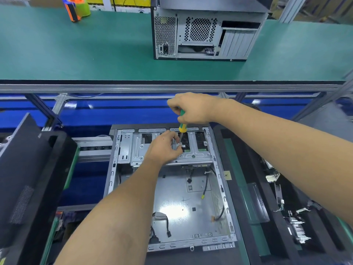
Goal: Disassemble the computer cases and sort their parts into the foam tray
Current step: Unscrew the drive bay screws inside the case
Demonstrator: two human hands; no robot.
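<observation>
Two bare forearms are seen, with no sleeve, glove, watch or band worn on either. The left hand and the right hand are uncovered. The fingernails are too small to be made out, and nothing more of the person is shown.

One head-worn wide-angle view looked forward and steeply down, close above the open computer case, both forearms reaching in from the bottom edge; farther off, the green tabletop filled the upper frame
</observation>
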